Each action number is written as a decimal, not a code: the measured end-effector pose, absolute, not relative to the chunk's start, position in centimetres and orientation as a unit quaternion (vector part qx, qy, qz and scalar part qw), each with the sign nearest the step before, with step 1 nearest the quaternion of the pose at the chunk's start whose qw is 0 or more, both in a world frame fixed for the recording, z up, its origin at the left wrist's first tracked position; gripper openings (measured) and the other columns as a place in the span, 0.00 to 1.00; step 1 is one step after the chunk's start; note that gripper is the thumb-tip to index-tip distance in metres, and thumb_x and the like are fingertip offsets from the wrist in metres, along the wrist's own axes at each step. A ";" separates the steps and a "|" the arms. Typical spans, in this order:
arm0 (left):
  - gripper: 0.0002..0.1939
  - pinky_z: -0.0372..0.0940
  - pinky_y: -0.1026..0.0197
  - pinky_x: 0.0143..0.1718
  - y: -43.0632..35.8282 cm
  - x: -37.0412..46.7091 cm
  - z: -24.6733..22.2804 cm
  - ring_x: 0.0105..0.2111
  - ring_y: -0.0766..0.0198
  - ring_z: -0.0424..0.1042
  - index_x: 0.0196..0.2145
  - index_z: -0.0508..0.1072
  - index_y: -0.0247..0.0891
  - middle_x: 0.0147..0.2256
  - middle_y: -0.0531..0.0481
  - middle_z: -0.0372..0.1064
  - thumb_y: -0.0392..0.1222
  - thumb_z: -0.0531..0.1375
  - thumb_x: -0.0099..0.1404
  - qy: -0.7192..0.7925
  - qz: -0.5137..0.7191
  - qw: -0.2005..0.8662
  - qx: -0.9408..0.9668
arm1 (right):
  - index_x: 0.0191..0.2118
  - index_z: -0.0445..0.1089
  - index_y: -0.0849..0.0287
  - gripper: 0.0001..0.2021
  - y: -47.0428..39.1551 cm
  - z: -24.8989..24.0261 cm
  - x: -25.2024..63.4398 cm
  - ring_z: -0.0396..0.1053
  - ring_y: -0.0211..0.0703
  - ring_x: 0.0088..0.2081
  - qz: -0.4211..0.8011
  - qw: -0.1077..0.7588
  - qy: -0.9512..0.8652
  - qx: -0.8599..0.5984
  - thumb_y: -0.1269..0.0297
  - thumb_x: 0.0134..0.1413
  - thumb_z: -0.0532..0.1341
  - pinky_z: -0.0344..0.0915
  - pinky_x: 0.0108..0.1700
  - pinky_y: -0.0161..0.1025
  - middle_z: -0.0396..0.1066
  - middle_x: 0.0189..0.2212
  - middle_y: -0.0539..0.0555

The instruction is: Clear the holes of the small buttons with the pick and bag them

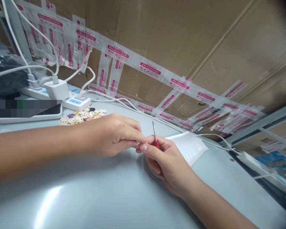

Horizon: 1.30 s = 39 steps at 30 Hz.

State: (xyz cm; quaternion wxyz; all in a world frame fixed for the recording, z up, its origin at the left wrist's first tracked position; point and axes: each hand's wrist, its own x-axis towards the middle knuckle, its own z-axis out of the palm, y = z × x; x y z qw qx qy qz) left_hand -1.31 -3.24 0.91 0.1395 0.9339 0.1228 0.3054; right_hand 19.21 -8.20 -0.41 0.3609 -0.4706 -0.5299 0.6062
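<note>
My left hand (116,135) reaches in from the left, its thumb and forefinger pinched together against the fingertips of my right hand (165,159). A tiny pale bit shows between the touching fingertips, too small to name. Held in my right hand is a red-handled screwdriver (154,133), its thin metal shaft pointing up and most of its handle hidden by the fingers. Beyond my left wrist lies a pile of small flat button-like pieces (78,118) with holes, mostly cream, with some yellow, purple and black ones. Both hands are just above the grey-blue table (105,194).
A phone-like device (50,111) lies at the left, by a white power strip (76,103) with a charger (57,89) and cables. A white plastic packet (189,146) lies behind my right hand. Taped cardboard (143,41) stands along the back. Another power strip (262,168) is at the right.
</note>
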 end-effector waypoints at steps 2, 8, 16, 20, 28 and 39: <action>0.11 0.65 0.69 0.38 -3.3 -1.3 0.8 0.34 0.70 0.74 0.39 0.77 0.38 0.38 0.47 0.76 0.32 0.55 0.69 0.126 0.311 0.137 0.932 | 0.31 0.71 0.58 0.10 -8.1 -0.5 19.2 0.43 0.27 0.14 0.607 0.360 -0.529 -0.472 0.57 0.54 0.67 0.39 0.14 0.27 0.50 0.12 0.40; 0.10 0.65 0.70 0.38 -3.1 -1.2 0.5 0.34 0.70 0.74 0.39 0.77 0.38 0.36 0.50 0.76 0.30 0.56 0.68 0.127 0.340 0.102 0.926 | 0.32 0.70 0.57 0.12 -8.0 -0.6 19.4 0.46 0.28 0.14 0.584 0.371 -0.538 -0.482 0.53 0.54 0.67 0.41 0.14 0.26 0.54 0.13 0.41; 0.12 0.66 0.69 0.35 -3.2 -1.1 0.0 0.32 0.69 0.74 0.37 0.78 0.37 0.34 0.49 0.76 0.29 0.55 0.66 0.141 0.350 0.117 0.918 | 0.32 0.70 0.57 0.15 -8.0 -0.6 19.0 0.43 0.28 0.15 0.572 0.354 -0.535 -0.512 0.50 0.50 0.69 0.39 0.14 0.26 0.51 0.12 0.40; 0.11 0.65 0.67 0.37 -3.2 -1.1 0.1 0.34 0.67 0.74 0.37 0.78 0.35 0.34 0.48 0.76 0.30 0.55 0.67 0.142 0.343 0.109 0.922 | 0.33 0.69 0.56 0.15 -8.0 -0.5 19.0 0.44 0.28 0.15 0.576 0.356 -0.529 -0.512 0.50 0.52 0.68 0.40 0.14 0.26 0.52 0.13 0.40; 0.17 0.64 0.62 0.35 -2.9 -1.7 -0.2 0.33 0.63 0.73 0.51 0.72 0.35 0.39 0.47 0.76 0.39 0.59 0.65 0.225 0.315 0.062 0.920 | 0.32 0.64 0.55 0.17 -7.1 0.2 20.2 0.45 0.29 0.14 0.513 0.400 -0.529 -0.545 0.51 0.48 0.69 0.38 0.14 0.28 0.58 0.13 0.42; 0.15 0.64 0.54 0.53 -2.5 -1.9 -1.2 0.50 0.56 0.73 0.39 0.78 0.41 0.50 0.47 0.75 0.30 0.56 0.59 0.231 0.235 0.041 0.943 | 0.25 0.68 0.58 0.10 -6.0 3.8 24.8 0.57 0.36 0.20 0.137 0.217 -0.680 -0.687 0.57 0.47 0.64 0.52 0.23 0.33 0.67 0.20 0.48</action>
